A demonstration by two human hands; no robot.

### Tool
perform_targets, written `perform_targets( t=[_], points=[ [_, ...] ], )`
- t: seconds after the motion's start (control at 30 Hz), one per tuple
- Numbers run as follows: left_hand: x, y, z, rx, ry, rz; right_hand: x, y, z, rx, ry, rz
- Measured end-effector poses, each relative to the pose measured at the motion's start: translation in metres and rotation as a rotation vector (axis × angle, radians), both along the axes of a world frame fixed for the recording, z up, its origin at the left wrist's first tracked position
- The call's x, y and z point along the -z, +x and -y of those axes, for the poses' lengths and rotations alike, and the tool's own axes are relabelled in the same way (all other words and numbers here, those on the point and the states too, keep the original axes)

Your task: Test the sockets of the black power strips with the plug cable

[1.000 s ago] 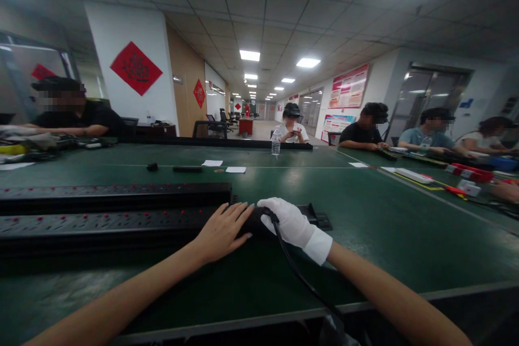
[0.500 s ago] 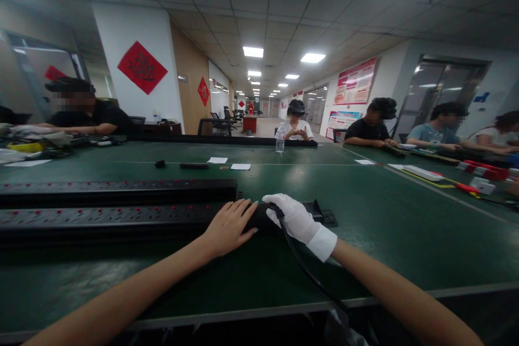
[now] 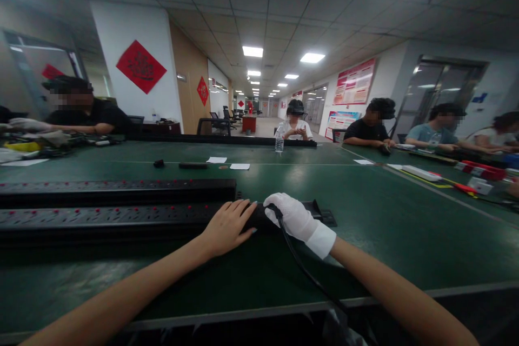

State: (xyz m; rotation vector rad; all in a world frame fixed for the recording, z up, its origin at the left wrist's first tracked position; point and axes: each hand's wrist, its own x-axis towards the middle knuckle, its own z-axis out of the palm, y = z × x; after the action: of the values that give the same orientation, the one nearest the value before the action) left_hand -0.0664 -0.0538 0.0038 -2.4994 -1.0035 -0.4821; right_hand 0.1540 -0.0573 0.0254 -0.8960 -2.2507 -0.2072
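Note:
Across the green table lies a long black power strip (image 3: 133, 220) with socket slots and a row of red dots. My bare left hand (image 3: 230, 227) rests on it near its right end, palm down, fingers stretched out. In a white glove, my right hand (image 3: 290, 217) is closed around the end of a black power cable (image 3: 298, 259), over the strip's right part. The glove hides the cable's tip, so I cannot tell whether it sits in the strip. From that hand the cable runs down over the table's front edge. Behind lies a second black power strip (image 3: 121, 189).
A green table (image 3: 389, 248) carries a plastic bottle (image 3: 279, 139), papers (image 3: 240, 166), a dark bar (image 3: 193, 165) and a small black piece (image 3: 159, 163). A white power strip (image 3: 421, 172) lies at the right. Several people sit around the far sides.
Both hands keep nearly the same place on the strip; the view has shifted very slightly. At the far right, a seated person's hands have moved a little.

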Motion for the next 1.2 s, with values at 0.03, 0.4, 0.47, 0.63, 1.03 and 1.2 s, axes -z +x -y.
perform_targets(
  t=[0.03,0.4,0.47,0.63,1.03,1.2],
  points=[
    [0.000,0.000,0.000,0.001,0.000,-0.002,0.000,0.000,0.000,0.001,0.007,0.001],
    [-0.004,-0.002,0.000,-0.068,0.034,0.088,-0.011,-0.002,-0.004,0.019,0.025,0.109],
    [-0.005,-0.004,-0.003,-0.129,0.043,0.104,-0.012,-0.003,-0.004,0.017,0.026,0.100],
    [-0.008,-0.020,-0.011,-0.245,0.031,0.081,-0.014,-0.004,-0.002,0.019,0.002,0.086],
    [-0.009,-0.191,-0.012,-0.452,0.226,0.080,-0.009,-0.006,-0.002,0.000,0.001,0.011],
    [0.005,-0.209,-0.028,-0.390,0.255,0.143,-0.004,-0.007,-0.011,0.019,-0.003,-0.008]
  ],
)
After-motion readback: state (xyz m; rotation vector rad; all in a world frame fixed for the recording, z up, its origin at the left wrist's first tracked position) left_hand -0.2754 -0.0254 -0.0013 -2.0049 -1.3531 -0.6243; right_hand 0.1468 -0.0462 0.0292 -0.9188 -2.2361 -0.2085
